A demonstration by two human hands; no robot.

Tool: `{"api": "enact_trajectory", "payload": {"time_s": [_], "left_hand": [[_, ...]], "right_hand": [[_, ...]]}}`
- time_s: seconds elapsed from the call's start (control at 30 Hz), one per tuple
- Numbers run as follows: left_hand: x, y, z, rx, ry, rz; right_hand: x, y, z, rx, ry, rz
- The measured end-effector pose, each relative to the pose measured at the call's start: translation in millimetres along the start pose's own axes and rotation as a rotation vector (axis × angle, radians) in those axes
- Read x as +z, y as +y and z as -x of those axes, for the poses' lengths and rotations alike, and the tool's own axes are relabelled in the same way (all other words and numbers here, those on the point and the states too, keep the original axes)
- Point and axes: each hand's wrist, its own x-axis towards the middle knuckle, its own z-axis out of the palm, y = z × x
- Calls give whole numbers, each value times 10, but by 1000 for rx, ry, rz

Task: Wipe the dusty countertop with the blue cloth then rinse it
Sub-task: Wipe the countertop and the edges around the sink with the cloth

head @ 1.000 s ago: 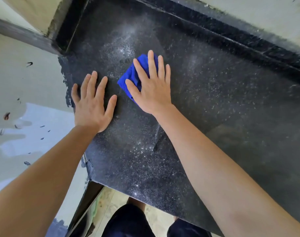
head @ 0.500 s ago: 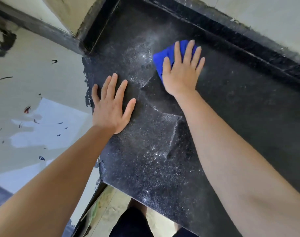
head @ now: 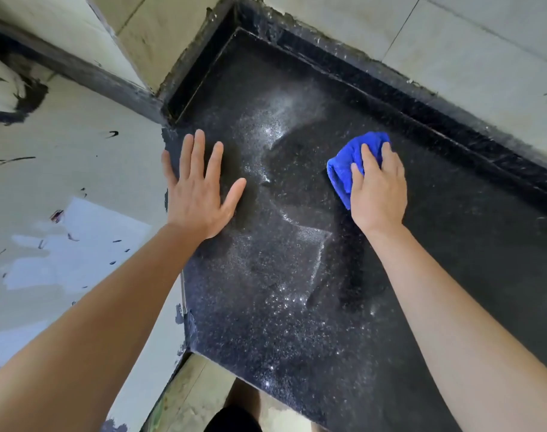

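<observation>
The black speckled countertop [head: 297,322] carries a pale film of dust, with darker wiped streaks through its middle. A bunched blue cloth [head: 343,169] lies on it near the back rim. My right hand [head: 378,188] sits on top of the cloth, its fingers bent over the folds and gripping them; much of the cloth is hidden beneath the palm. My left hand [head: 200,188] lies flat on the counter near its left edge, fingers spread and straight, holding nothing.
A raised black rim [head: 453,120] borders the counter along the back, below a pale tiled wall [head: 484,42]. The counter ends at a left edge [head: 184,291] against a paint-stained pale surface [head: 63,213]. The floor and my legs show below the front corner.
My right hand slid the cloth to the right along the back rim, and its fingers went from flat to bent over the cloth. A wider dark streak is left behind. My left hand stayed put.
</observation>
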Motion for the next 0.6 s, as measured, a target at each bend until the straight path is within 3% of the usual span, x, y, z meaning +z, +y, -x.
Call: {"api": "enact_trajectory", "payload": {"time_s": [0.17,0.33,0.6], "left_hand": [[61,-33,-230,-40,-40,17],[75,-31,-257,-45,-63,10],[81,-21,-267,-52,-45,1]], "right_hand": [[103,-184,15,-7,-88,-6],[42,-413,-465,-265,-147,19],[258,-1810,-1452,-598,-205,50]]}}
